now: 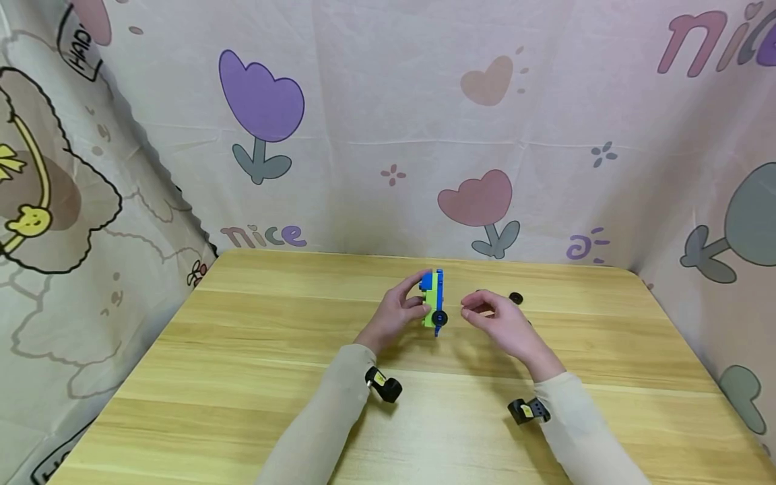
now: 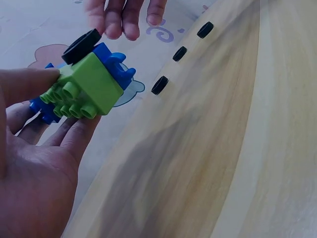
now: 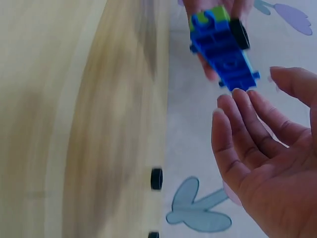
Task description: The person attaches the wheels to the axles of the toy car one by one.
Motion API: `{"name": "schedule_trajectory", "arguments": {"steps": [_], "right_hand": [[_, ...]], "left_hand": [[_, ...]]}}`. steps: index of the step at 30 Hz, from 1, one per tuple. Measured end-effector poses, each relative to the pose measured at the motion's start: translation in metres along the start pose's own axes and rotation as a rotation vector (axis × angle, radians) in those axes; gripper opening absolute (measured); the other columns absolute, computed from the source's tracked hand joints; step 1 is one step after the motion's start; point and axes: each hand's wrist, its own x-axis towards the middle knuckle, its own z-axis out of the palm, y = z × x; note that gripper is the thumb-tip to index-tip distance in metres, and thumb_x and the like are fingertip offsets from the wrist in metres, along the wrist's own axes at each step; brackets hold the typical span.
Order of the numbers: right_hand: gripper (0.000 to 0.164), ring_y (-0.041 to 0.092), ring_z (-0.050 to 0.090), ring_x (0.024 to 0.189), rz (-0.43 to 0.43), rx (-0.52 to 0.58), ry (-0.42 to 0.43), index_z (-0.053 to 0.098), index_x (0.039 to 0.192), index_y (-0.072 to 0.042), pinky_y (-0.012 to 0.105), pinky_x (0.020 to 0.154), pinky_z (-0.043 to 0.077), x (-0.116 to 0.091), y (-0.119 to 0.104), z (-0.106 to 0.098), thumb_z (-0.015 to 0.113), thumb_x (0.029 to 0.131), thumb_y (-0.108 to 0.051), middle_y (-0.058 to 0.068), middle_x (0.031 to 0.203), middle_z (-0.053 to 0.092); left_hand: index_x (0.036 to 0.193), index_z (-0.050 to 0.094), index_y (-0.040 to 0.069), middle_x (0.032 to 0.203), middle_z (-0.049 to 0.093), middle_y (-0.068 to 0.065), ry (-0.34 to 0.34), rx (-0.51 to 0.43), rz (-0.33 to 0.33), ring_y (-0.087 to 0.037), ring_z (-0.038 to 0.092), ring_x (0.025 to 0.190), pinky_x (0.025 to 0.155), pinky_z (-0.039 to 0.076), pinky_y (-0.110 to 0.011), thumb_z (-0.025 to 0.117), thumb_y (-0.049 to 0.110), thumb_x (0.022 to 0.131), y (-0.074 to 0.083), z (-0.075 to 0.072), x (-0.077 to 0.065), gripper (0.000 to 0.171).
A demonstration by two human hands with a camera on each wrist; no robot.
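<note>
My left hand (image 1: 395,315) grips a toy block car (image 1: 431,296) above the table, thumb on one side and fingers on the other. Green studded blocks (image 2: 94,84) sit on its blue base (image 3: 225,54), which has a hook at one end and short axle stubs. One black wheel (image 1: 439,318) is fitted on the car; the other axle stubs in the right wrist view are bare. To the right of the car is my right hand (image 1: 503,323), fingers loosely bent and nothing between them.
Three loose black wheels lie in a row on the wooden table in the left wrist view: a near wheel (image 2: 159,85), a middle wheel (image 2: 180,53) and a far wheel (image 2: 205,29). A printed cloth (image 1: 376,121) hangs behind the table's back edge.
</note>
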Motion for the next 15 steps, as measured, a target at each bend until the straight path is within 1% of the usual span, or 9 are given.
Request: {"name": "schedule_trajectory", "arguments": {"steps": [2,7,11,15], "right_hand": [[0.025,0.026,0.059,0.103,-0.015,-0.037,0.026,0.063,0.115,-0.001,0.043,0.087,0.050,-0.002,0.003,-0.006,0.065,0.096,-0.017,0.010,0.110,0.064],[0.032,0.032,0.057,0.110,-0.030,-0.054,0.073,0.061,0.120,0.004,0.046,0.091,0.049,-0.007,0.014,-0.023,0.068,0.093,-0.011,0.019,0.120,0.059],[0.033,0.035,0.056,0.111,-0.020,-0.088,0.090,0.059,0.121,0.006,0.048,0.092,0.049,-0.009,0.027,-0.035,0.068,0.092,-0.008,0.021,0.121,0.058],[0.033,0.036,0.056,0.111,0.001,-0.116,0.087,0.058,0.121,0.006,0.048,0.093,0.048,-0.012,0.039,-0.043,0.068,0.092,-0.006,0.021,0.120,0.059]], "left_hand": [[0.149,0.044,0.028,0.155,0.031,0.001,0.013,-0.002,-0.002,-0.027,0.057,0.119,0.090,0.052,-0.037,0.057,-0.010,0.093,0.000,-0.001,-0.001,0.069],[0.148,0.045,0.026,0.155,0.031,0.002,0.029,-0.008,-0.004,-0.027,0.057,0.119,0.090,0.052,-0.036,0.058,-0.011,0.092,-0.001,-0.003,-0.002,0.069],[0.150,0.043,0.021,0.155,0.031,0.002,0.033,-0.014,-0.010,-0.028,0.057,0.119,0.089,0.052,-0.037,0.059,-0.012,0.091,-0.002,-0.004,-0.002,0.070],[0.149,0.044,0.022,0.154,0.032,0.003,0.042,-0.016,-0.017,-0.028,0.057,0.119,0.089,0.052,-0.037,0.060,-0.012,0.090,-0.001,-0.005,-0.003,0.070]]}}
